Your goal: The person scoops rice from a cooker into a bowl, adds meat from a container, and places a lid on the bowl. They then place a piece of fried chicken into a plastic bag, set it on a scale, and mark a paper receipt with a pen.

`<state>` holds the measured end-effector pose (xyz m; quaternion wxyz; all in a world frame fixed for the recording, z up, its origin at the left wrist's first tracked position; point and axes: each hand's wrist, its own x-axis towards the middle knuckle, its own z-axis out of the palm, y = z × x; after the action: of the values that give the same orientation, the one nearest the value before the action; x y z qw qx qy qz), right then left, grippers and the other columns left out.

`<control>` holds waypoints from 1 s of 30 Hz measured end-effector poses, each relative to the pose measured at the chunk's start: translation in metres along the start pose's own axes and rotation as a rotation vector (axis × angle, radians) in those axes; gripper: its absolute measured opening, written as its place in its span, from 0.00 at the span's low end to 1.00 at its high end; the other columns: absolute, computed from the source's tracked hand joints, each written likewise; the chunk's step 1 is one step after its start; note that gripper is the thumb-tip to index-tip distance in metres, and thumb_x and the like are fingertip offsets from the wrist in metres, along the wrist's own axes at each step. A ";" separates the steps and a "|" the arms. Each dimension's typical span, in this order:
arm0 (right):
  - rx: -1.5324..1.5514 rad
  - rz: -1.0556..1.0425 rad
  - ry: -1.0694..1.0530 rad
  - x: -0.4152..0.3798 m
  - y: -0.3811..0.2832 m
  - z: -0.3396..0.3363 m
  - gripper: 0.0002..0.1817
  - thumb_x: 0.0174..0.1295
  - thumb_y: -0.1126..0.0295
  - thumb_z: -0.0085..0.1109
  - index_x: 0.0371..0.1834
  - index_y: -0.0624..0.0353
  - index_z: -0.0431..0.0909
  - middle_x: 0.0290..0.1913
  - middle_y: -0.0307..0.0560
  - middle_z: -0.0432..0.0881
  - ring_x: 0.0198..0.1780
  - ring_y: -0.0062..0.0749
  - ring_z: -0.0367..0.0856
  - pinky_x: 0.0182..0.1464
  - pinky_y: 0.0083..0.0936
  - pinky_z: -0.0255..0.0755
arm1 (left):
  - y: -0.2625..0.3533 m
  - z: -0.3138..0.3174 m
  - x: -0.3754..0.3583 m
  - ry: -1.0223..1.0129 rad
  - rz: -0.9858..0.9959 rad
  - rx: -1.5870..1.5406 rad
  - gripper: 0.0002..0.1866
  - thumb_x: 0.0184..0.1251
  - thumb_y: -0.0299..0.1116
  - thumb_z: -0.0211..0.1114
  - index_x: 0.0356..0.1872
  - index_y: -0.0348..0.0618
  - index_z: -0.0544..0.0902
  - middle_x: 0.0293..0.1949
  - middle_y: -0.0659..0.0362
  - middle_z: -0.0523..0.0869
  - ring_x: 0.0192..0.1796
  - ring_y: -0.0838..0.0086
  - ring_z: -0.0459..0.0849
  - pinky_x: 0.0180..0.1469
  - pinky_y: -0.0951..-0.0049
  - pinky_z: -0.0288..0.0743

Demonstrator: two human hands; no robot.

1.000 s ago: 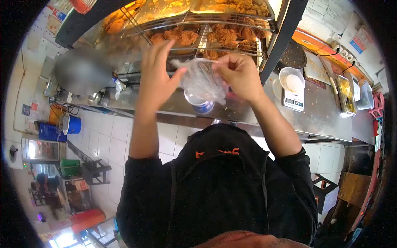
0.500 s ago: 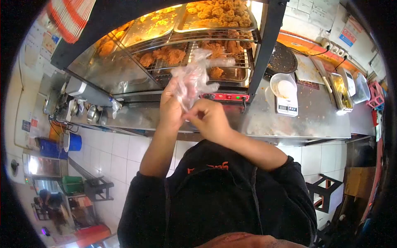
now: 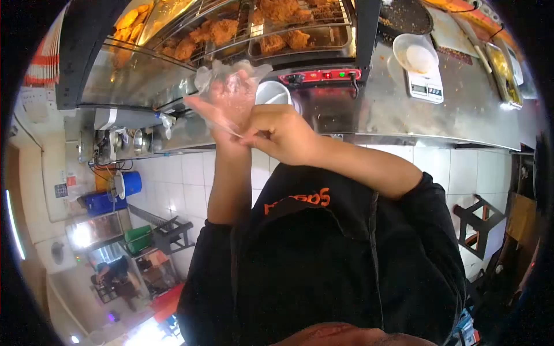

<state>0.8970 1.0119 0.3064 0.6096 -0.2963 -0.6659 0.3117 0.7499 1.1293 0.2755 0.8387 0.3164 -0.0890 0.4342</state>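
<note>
My left hand (image 3: 228,104) is inside a clear plastic glove (image 3: 236,81), its fingers spread and pointing up towards the display case. The glove's loose fingertips stick out beyond my own. With thumb and fingers pinched, my right hand (image 3: 277,131) grips the edge of the glove at my left wrist. Just behind the hands, a white round container (image 3: 273,92) stands by the front of the case.
Fried chicken (image 3: 222,32) lies on racks in the display case, above a red control strip (image 3: 323,76). On the steel counter (image 3: 375,106) at right stand a scale (image 3: 426,86) with a bowl (image 3: 414,53), a black pan (image 3: 407,17) and a knife (image 3: 476,46). A person (image 3: 115,274) shows far off, lower left.
My left hand's fingers have spread inside the glove, which was bunched up around them before. My right hand still pinches its edge. The view has shifted, and the white container now shows.
</note>
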 end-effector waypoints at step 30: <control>0.062 0.397 0.137 -0.075 0.064 -0.061 0.09 0.55 0.77 0.65 0.39 0.59 0.82 0.35 0.48 0.82 0.33 0.32 0.82 0.33 0.27 0.75 | 0.055 -0.069 0.186 1.158 0.252 1.136 0.24 0.68 0.37 0.57 0.62 0.36 0.71 0.61 0.47 0.73 0.64 0.59 0.72 0.62 0.57 0.70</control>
<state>0.9647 0.9977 0.2135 0.5889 -0.4233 -0.5418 0.4249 0.8104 1.3193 0.3251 0.4086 0.4061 0.5567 0.5985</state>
